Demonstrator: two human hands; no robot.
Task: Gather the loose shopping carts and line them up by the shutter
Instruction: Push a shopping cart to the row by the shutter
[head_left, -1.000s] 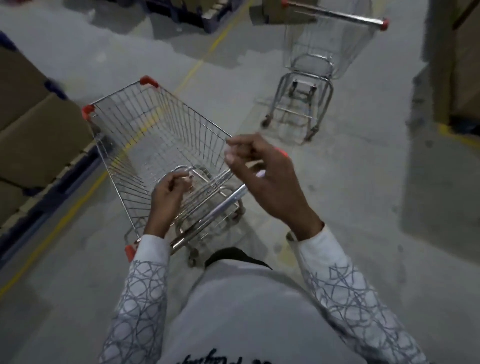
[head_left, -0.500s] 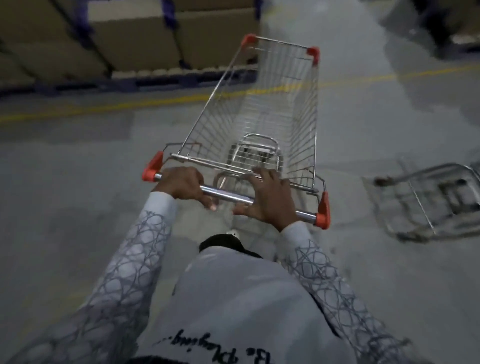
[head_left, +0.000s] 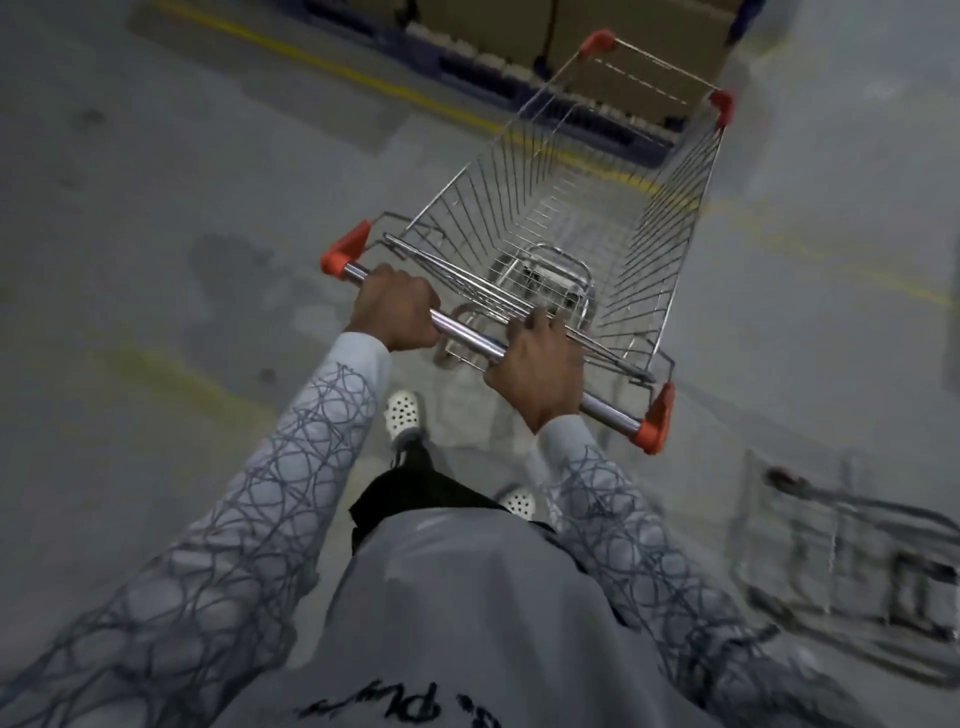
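A wire shopping cart (head_left: 670, 218) with orange corner caps stands in front of me, nose pointing up and to the right. Its chrome handle bar (head_left: 467, 335) runs diagonally from upper left to lower right. My left hand (head_left: 397, 312) grips the bar near its left end. My right hand (head_left: 537, 366) grips the bar further right. A second cart (head_left: 852, 566), blurred, sits at the lower right beside me. No shutter is in view.
Stacked cardboard boxes (head_left: 613, 26) on a blue pallet (head_left: 488, 78) lie ahead, just past the cart's nose. A yellow floor line (head_left: 322, 65) runs diagonally in front of them. Grey concrete floor spreads to the left and right. My feet in white perforated shoes (head_left: 402, 415) are below the handle.
My right hand came down onto the handle bar and both hands now grip it. The cart and my view swung round, so the second cart moved from ahead to my lower right.
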